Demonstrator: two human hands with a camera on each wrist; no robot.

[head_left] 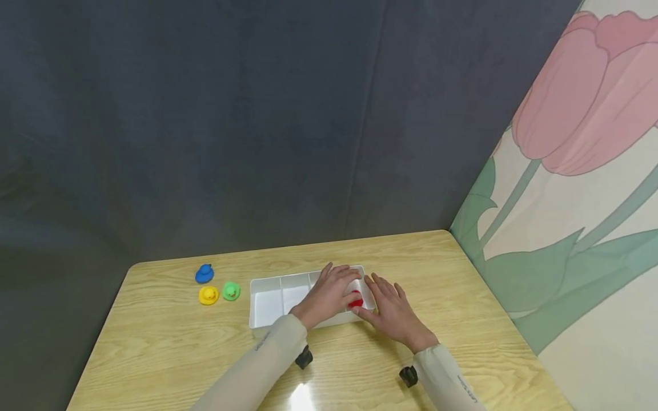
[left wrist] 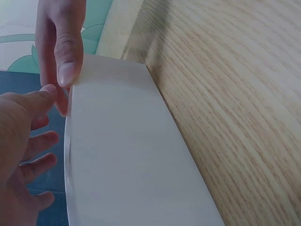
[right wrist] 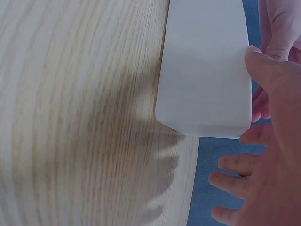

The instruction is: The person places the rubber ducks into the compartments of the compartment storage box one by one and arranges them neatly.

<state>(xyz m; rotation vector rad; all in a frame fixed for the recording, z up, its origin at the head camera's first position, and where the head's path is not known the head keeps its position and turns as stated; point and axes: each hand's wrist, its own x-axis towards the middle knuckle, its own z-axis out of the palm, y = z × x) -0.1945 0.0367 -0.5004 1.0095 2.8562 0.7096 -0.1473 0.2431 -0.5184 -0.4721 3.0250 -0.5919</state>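
Observation:
A white divided tray (head_left: pixel 266 308) sits on the table, its long front wall showing in the left wrist view (left wrist: pixel 127 146). In its rightmost compartment lies a small red object (head_left: pixel 356 299), partly hidden by the fingers. My left hand (head_left: pixel 330 295) reaches over the tray's right half, fingers loosely spread beside the red object. From the right, my right hand (head_left: pixel 397 319) has its thumb at the front rim near the corner. Its other fingers extend past the tray's short end, apart from each other, in the right wrist view.
Left of the tray lie a blue rubber duck (head_left: pixel 204 274), a yellow one (head_left: pixel 208 295) and a green one (head_left: pixel 231 291). Behind the wooden table (head_left: pixel 154 354) hangs a dark curtain (head_left: pixel 231 125); a tulip-patterned wall covering (head_left: pixel 570 103) stands on the right.

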